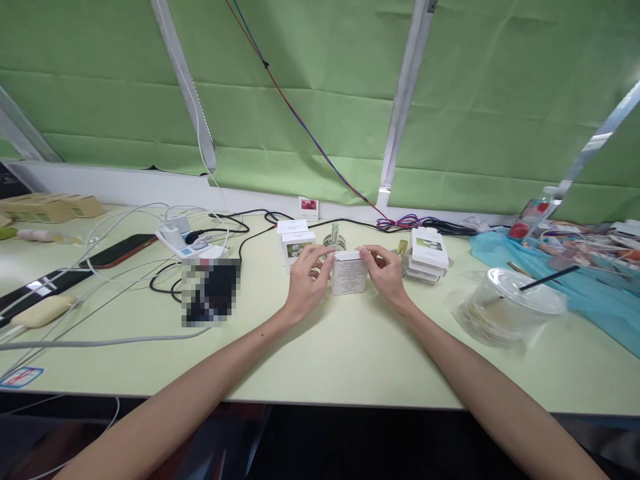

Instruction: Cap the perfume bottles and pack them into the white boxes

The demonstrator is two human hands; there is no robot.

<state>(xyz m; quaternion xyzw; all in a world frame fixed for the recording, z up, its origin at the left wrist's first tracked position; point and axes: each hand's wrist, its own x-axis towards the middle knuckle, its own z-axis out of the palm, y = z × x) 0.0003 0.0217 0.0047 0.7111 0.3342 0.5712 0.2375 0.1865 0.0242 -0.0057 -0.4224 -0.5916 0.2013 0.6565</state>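
A small white cardboard box (349,277) with printed text on its near face stands upright on the table in front of me. The bent fingers of my left hand (306,283) close on its top left corner, and my right hand (389,275) pinches the top right one. Just behind it, a clear glass bottle (335,236) is partly covered by my left fingers. A second bottle with a yellowish neck (402,248) shows beyond my right hand. White boxes with a flower picture (295,239) stand left of the bottle; similar boxes (429,251) are stacked at the right.
Power strip (187,241), tangled cables and phones (117,251) occupy the left. A pixelated dark item (211,292) lies by my left forearm. On the right are a lidded plastic cup with a straw (515,303) and a blue plastic bag (575,287). The table's front edge (350,404) runs below my forearms.
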